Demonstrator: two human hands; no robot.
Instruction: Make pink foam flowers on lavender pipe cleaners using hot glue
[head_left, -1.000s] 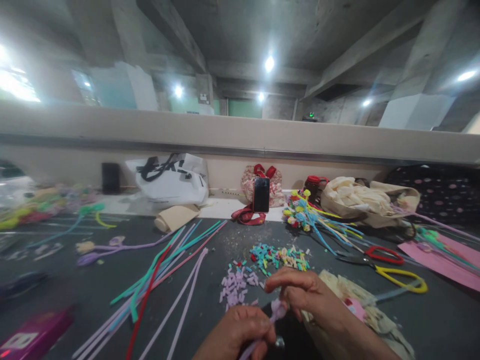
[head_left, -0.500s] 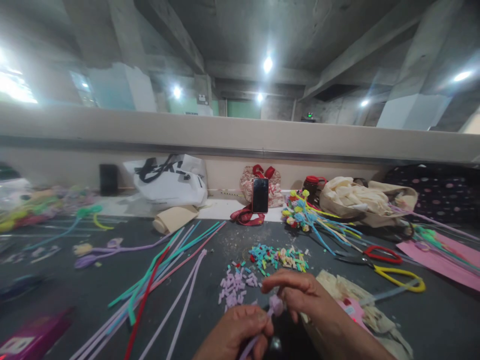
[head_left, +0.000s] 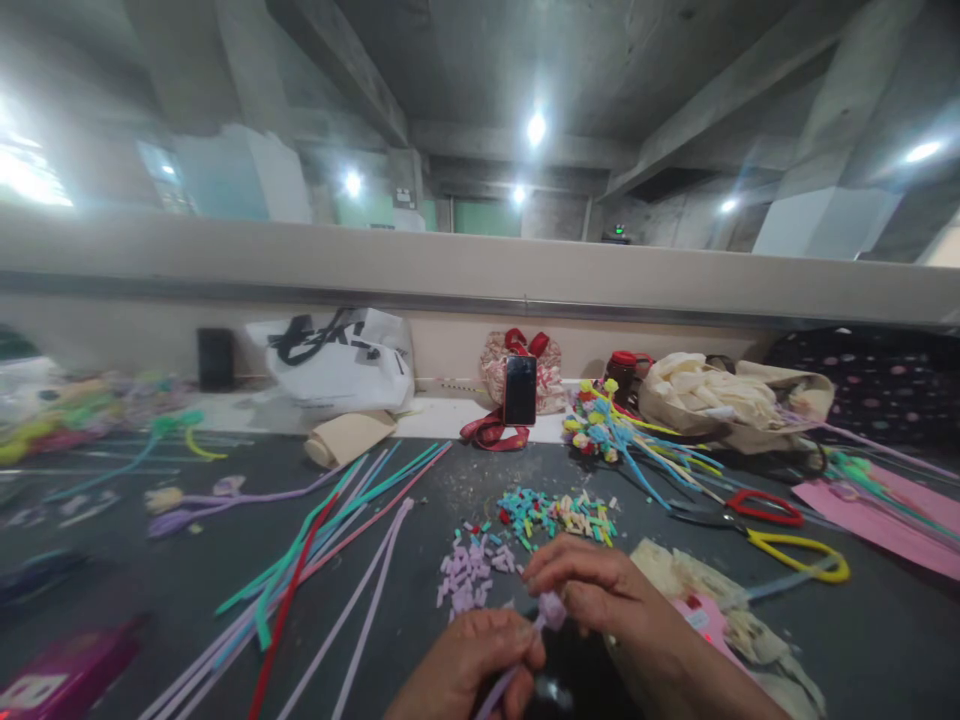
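Between the fingers of my left hand (head_left: pixel 480 655) is the stem of a lilac pipe-cleaner flower (head_left: pixel 552 609), pinched just below its small bunched head. My right hand (head_left: pixel 600 590) curls over that head from the right, its fingertips against it. Behind my hands lie a pile of short lilac cut pieces (head_left: pixel 469 575) and a pile of blue, yellow and cream cut pieces (head_left: pixel 555 512). A dark glossy object (head_left: pixel 570 675) sits below my hands, partly covered by them.
Long pipe cleaners (head_left: pixel 330 540) spread across the left of the dark table. Scissors (head_left: pixel 750 520) with red and yellow handles lie at the right, near a crumpled cream cloth (head_left: pixel 750 600). A phone (head_left: pixel 520 390) stands at the back beside a white bag (head_left: pixel 345 360).
My right hand's fingers have drawn in and closed nearer around the lilac flower head; before, they were spread wider. My left hand keeps almost the same place.
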